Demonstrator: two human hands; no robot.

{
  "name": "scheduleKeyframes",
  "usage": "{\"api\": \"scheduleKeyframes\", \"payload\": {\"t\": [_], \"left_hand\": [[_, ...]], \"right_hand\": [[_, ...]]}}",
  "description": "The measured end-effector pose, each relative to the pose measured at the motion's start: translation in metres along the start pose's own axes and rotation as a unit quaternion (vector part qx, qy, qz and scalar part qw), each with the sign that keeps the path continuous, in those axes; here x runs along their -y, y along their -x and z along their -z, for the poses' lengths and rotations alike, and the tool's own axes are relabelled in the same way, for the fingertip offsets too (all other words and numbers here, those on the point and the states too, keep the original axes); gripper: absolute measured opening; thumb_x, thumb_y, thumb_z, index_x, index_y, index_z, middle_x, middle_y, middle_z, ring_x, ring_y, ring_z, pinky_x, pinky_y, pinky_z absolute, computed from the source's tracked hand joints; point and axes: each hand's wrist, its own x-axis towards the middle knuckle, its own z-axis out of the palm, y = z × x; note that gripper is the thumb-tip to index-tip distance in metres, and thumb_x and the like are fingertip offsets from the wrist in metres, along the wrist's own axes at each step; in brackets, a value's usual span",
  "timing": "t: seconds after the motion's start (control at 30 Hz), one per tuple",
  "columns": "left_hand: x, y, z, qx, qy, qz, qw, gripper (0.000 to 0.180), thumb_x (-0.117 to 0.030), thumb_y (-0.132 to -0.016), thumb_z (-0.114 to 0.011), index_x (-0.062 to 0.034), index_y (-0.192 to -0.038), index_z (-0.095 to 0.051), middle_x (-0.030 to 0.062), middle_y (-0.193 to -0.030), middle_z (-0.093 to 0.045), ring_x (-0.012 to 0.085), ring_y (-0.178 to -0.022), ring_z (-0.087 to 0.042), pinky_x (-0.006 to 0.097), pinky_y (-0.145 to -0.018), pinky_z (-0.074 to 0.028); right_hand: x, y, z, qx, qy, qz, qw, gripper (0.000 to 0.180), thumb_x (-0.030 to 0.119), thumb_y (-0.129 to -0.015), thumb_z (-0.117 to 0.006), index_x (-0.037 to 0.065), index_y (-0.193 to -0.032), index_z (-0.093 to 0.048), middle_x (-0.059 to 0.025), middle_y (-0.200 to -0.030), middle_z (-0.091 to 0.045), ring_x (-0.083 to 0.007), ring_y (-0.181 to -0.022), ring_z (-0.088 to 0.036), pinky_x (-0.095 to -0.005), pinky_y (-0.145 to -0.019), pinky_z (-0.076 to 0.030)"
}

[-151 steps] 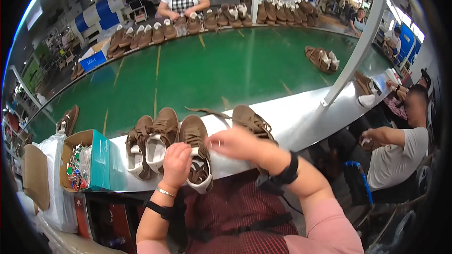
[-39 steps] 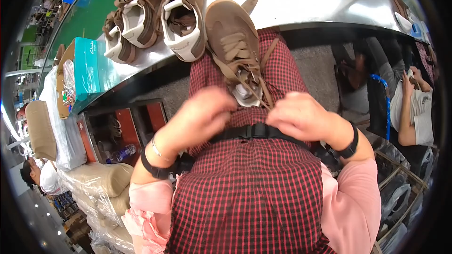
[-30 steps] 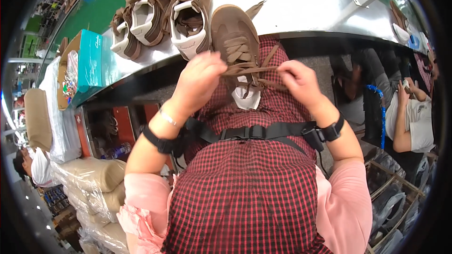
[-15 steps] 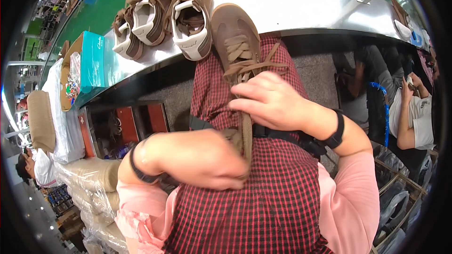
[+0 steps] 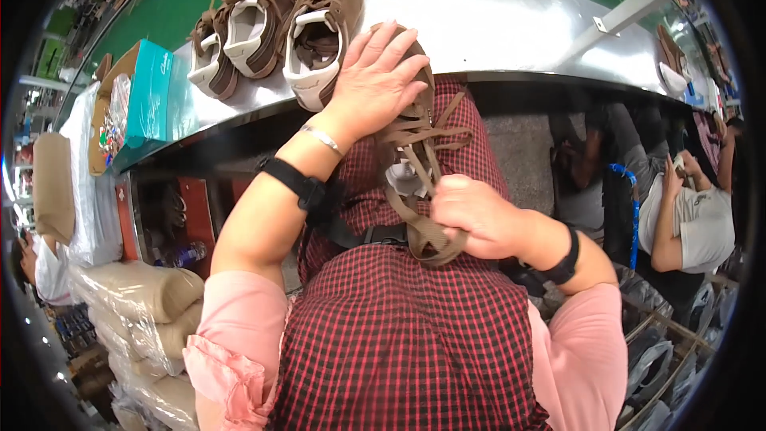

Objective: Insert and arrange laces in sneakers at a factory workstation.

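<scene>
Brown suede lace-up shoe steadied under flat left hand; right hand grips laces, apparently threaded but untied.

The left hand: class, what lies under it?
The left hand presses on a brown shoe; the shoe's toe is covered. The right hand grips its laces.

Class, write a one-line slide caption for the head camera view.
Left hand presses a brown shoe at the metal bench edge while the right hand pulls its laces.
</scene>
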Motion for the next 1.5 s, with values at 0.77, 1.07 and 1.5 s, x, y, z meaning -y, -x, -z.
{"api": "scheduleKeyframes", "payload": {"t": [0.77,1.07,1.5], "left_hand": [[-0.035,0.077,0.077,0.183,0.287,-0.011,0.94,0.022,-0.009,-0.071,-0.072,-0.0039,-0.089,-0.062,0.0111,-0.1,-0.06,0.0294,-0.091,-0.06,0.037,-0.079,-0.05],[-0.031,0.052,0.061,0.007,0.16,0.073,0.984,0.042,-0.011,-0.071,-0.074,-0.0035,-0.108,-0.058,0.0095,-0.088,-0.056,0.0259,-0.08,-0.055,0.034,-0.073,-0.046],[-0.045,0.071,0.047,0.115,0.141,0.067,0.981,0.028,-0.008,-0.07,-0.071,-0.0039,-0.095,-0.061,0.009,-0.077,-0.051,0.0283,-0.07,-0.053,0.038,-0.063,-0.044]], "right_hand": [[0.044,0.04,0.078,0.045,-0.362,-0.015,0.931,0.012,0.011,-0.086,-0.062,0.002,-0.092,-0.066,-0.0095,-0.083,-0.068,-0.0241,-0.066,-0.062,-0.0344,-0.065,-0.042],[0.031,0.033,0.076,0.087,-0.332,-0.298,0.891,0.018,0.014,-0.087,-0.062,-0.001,-0.098,-0.065,-0.0097,-0.083,-0.067,-0.0169,-0.074,-0.063,-0.0282,-0.067,-0.048],[-0.102,0.05,0.055,-0.284,0.097,-0.427,0.853,0.042,-0.001,-0.071,-0.057,0.004,-0.113,-0.056,-0.012,-0.113,-0.055,-0.026,-0.099,-0.058,-0.0346,-0.086,-0.046]]}}
